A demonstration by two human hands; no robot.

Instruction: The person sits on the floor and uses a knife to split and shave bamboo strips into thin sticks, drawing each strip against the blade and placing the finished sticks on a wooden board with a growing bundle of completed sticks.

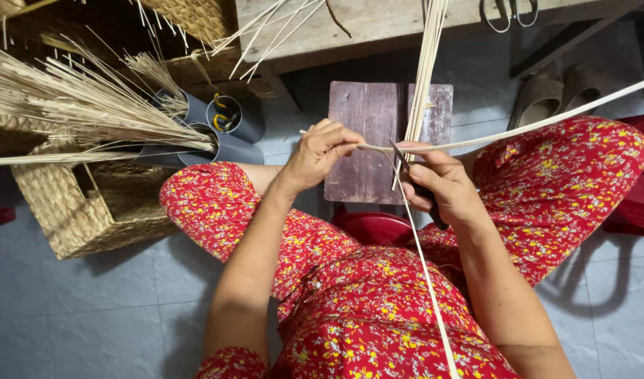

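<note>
My left hand [322, 153] pinches the end of a long pale cane strip [546, 121] that runs off to the upper right. My right hand [437, 184] grips a dark-handled knife [405, 163] whose blade meets the strip between the two hands. A thin split sliver [426, 274] trails from the blade down across my lap. Both hands hover over a dark wooden block [367, 119] between my knees. A bundle of thin pale sticks [423, 67] stands upright behind the block.
A woven basket [76, 210] sits at the left under a spray of dry reeds [76, 105] held in dark tubes [230, 126]. A wooden bench [378, 24] crosses the top. Sandals [557, 95] lie upper right. A red stool [374, 226] is under me.
</note>
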